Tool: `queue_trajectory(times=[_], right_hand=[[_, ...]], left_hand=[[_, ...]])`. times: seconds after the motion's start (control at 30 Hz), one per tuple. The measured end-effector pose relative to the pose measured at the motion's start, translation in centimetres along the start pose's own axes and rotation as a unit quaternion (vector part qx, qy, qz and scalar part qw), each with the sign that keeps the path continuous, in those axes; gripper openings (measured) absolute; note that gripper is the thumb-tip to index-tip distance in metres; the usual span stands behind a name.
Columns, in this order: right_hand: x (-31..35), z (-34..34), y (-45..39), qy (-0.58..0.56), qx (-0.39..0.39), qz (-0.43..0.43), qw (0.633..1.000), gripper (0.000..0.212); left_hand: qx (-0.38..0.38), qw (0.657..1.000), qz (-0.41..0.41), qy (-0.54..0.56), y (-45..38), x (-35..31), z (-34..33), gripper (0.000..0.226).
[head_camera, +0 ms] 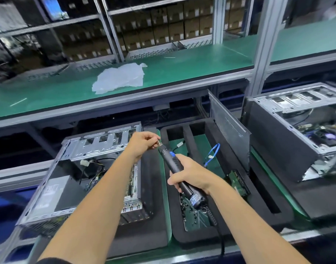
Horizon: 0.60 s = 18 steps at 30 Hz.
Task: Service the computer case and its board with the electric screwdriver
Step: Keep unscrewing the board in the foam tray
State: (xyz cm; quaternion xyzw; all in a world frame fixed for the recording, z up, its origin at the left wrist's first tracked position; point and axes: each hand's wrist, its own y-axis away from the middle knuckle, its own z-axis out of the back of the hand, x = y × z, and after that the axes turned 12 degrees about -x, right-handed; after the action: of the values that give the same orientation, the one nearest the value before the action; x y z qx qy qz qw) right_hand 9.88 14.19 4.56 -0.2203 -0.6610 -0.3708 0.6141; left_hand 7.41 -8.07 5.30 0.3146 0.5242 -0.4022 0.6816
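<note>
Screwdriver (174, 168) sits dead center of the frame, a black electric one with a blue patch near its tip, angled so the tip points up and left. Our right hand (190, 173) is wrapped around its barrel, and a dark cord (218, 231) runs off its back end toward the bottom edge. Our left hand (143, 144) is up at the tip, fingers pinching something small and silvery there; honestly can't tell if it's a screw or the bit itself.

The open computer case (83, 174) lies lower left on a black foam mat (153, 216), board partly hidden behind our left forearm. Just right of it is a black foam tray (258, 197) with slots: a loose blue cable (212, 153), a hard drive (238, 182), and a scatter of little screws (190, 208) in the near compartment. A grey side panel (228, 130) stands tilted along the tray's far side. Second open case (296, 130) at the right edge. Crumpled plastic bag (119, 78) up on the green shelf (201, 61).
</note>
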Motion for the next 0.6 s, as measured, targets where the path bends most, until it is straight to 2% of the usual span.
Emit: queue_trajectory(times=[0.1,0.2,0.27,0.4,0.5,0.6], right_hand=[[0.3,-0.5,0.8,-0.008,0.013,-0.010,1.000,0.042],[1.1,-1.8,1.5,-0.006,0.034,-0.016,0.999,0.047],[1.7,-3.2,1.8,-0.002,0.045,-0.026,0.999,0.044],[2.3,-8.0,2.2,0.021,0.047,-0.036,0.998,0.043],[2.2,-12.7,2.4,0.033,0.041,-0.034,0.998,0.060],[1.8,-17.5,2.6,0.012,0.029,-0.038,0.999,0.078]], left_hand=[[0.042,0.999,0.005,0.008,0.3,0.2,1.1,0.024],[0.099,0.993,0.030,0.061,0.7,0.4,3.4,0.023],[0.123,0.990,0.025,0.066,1.1,0.7,5.5,0.021],[0.146,0.985,-0.067,-0.060,2.2,0.7,10.7,0.022],[0.175,0.970,-0.099,-0.133,3.5,0.7,15.0,0.028],[0.177,0.978,-0.070,-0.080,4.7,2.0,19.4,0.025]])
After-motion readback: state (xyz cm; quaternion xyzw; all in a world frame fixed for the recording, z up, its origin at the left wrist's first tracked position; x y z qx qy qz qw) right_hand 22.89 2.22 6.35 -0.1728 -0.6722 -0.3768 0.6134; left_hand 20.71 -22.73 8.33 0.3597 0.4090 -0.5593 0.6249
